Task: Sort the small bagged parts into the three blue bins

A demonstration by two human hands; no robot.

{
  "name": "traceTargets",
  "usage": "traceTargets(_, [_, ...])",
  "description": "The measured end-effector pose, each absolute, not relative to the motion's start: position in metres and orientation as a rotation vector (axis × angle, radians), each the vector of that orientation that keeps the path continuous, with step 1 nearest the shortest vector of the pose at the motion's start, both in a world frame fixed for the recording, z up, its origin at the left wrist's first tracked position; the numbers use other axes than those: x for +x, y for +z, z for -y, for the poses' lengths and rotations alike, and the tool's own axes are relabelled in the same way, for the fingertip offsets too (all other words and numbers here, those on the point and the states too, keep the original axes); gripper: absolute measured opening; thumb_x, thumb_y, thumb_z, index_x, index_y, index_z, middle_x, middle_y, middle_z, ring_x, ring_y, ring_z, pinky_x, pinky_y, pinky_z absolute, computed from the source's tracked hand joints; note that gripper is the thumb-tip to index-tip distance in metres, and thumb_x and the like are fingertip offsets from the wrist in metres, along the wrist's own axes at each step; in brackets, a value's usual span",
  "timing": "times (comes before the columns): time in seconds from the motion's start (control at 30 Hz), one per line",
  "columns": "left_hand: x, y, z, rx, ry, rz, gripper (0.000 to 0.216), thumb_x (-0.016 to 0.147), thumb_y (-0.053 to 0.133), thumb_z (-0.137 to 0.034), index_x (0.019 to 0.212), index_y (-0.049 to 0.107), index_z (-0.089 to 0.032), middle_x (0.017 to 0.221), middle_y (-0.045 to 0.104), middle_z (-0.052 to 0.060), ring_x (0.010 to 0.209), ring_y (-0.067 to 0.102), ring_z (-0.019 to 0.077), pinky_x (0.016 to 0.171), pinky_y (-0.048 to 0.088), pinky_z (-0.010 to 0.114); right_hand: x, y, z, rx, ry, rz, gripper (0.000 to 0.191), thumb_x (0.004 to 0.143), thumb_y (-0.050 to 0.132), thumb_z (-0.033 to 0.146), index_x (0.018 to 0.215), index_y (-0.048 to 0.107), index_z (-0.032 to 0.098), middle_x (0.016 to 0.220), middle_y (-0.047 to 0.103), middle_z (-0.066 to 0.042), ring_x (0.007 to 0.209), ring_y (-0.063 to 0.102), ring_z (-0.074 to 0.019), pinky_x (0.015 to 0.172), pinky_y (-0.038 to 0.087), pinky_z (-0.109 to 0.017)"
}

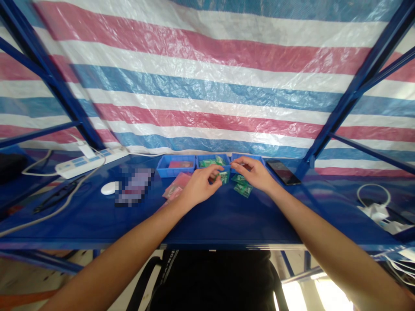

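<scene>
My left hand [202, 183] pinches a small green packet [223, 176] between thumb and fingers, just in front of the middle blue bin [212, 158]. More green packets [207, 163] lie inside that bin. My right hand [254, 172] is closed in a pinch at the front of the right blue bin [248, 156]; whatever its fingertips hold is too small to make out. Below it, several loose green packets [243, 189] lie on the blue table [233, 220]. Pink packets [175, 188] lie left of my left hand, partly covered by it. The left blue bin [177, 172] has pink packets in it.
A dark phone [283, 172] lies right of the bins. To the left are a blurred-out item [134, 188], a white round object [109, 188] and a white power strip [92, 162] with cables. A white cable loop [373, 194] sits far right. Striped sheeting [207, 86] hangs behind.
</scene>
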State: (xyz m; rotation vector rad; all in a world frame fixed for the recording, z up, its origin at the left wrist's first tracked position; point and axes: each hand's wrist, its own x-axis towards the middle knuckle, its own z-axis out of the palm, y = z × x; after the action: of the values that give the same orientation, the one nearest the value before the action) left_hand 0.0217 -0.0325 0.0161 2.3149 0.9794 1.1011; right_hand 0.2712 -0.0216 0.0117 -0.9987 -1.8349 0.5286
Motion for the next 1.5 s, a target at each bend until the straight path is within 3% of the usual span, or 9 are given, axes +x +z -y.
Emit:
traceTargets(0.17, [0.019, 0.012, 0.026, 2.050, 1.147, -0.842, 0.034, 0.097, 0.065, -0.031, 0.129, 0.068, -0.019, 0.101, 0.078, 0.006, 0.086, 0.074, 0.0191, 0.076, 0.057, 0.028, 0.255, 0.002, 0.021, -0.852, 1.013, 1.721, 0.040, 0.083, 0.087, 0.051, 0.111, 0.075, 0.025, 0.093, 0.078, -0.003, 0.075, 0.071, -0.0191, 0.071, 0.060, -0.034])
traceTargets(0.3, [0.018, 0.006, 0.023, 2.004, 1.085, -0.815, 0.035, 0.100, 0.067, -0.039, 0.129, 0.068, -0.019, 0.107, 0.077, 0.008, 0.087, 0.073, 0.0193, 0.073, 0.055, 0.027, 0.248, -0.003, 0.020, -0.811, 1.173, 1.606, 0.041, 0.077, 0.092, 0.046, 0.105, 0.073, 0.024, 0.082, 0.075, 0.000, 0.070, 0.071, -0.0172, 0.070, 0.060, -0.033])
traceTargets(0.4, [0.020, 0.005, 0.022, 1.981, 1.096, -0.805, 0.040, 0.097, 0.073, -0.043, 0.129, 0.068, -0.019, 0.105, 0.077, 0.008, 0.086, 0.072, 0.0190, 0.075, 0.056, 0.029, 0.247, -0.003, 0.021, -0.803, 1.188, 1.569, 0.037, 0.078, 0.092, 0.044, 0.101, 0.073, 0.023, 0.084, 0.076, 0.000, 0.070, 0.070, -0.0158, 0.067, 0.059, -0.030])
traceTargets(0.57, [0.018, 0.007, 0.023, 1.943, 1.129, -0.813, 0.042, 0.096, 0.076, -0.043, 0.130, 0.069, -0.020, 0.082, 0.070, 0.002, 0.072, 0.065, 0.0158, 0.065, 0.049, 0.025, 0.245, -0.002, 0.024, -0.773, 1.241, 1.533, 0.038, 0.076, 0.094, 0.043, 0.101, 0.074, 0.023, 0.091, 0.078, -0.001, 0.075, 0.071, -0.0162, 0.070, 0.060, -0.031])
traceTargets(0.87, [0.019, 0.006, 0.020, 1.829, 1.139, -0.735, 0.054, 0.090, 0.083, -0.038, 0.136, 0.064, -0.019, 0.108, 0.075, 0.008, 0.096, 0.073, 0.0200, 0.087, 0.057, 0.031, 0.246, -0.008, 0.022, -0.784, 1.211, 1.563, 0.036, 0.079, 0.091, 0.040, 0.106, 0.075, 0.023, 0.090, 0.077, -0.001, 0.075, 0.069, -0.0154, 0.071, 0.056, -0.029])
traceTargets(1.3, [0.016, 0.010, 0.017, 1.791, 1.091, -0.740, 0.046, 0.089, 0.083, -0.042, 0.126, 0.068, -0.019, 0.084, 0.068, -0.001, 0.072, 0.063, 0.0134, 0.069, 0.048, 0.025, 0.243, -0.003, 0.026, -0.781, 1.209, 1.572, 0.037, 0.081, 0.088, 0.039, 0.111, 0.074, 0.023, 0.091, 0.073, 0.000, 0.078, 0.065, -0.0148, 0.071, 0.051, -0.029])
traceTargets(1.5, [0.017, 0.013, 0.021, 1.774, 1.100, -0.706, 0.049, 0.089, 0.085, -0.040, 0.128, 0.066, -0.018, 0.090, 0.069, 0.001, 0.081, 0.065, 0.0140, 0.076, 0.050, 0.026, 0.242, -0.001, 0.028, -0.773, 1.227, 1.575, 0.038, 0.081, 0.089, 0.041, 0.111, 0.074, 0.025, 0.094, 0.074, -0.001, 0.081, 0.067, -0.0166, 0.075, 0.055, -0.031])
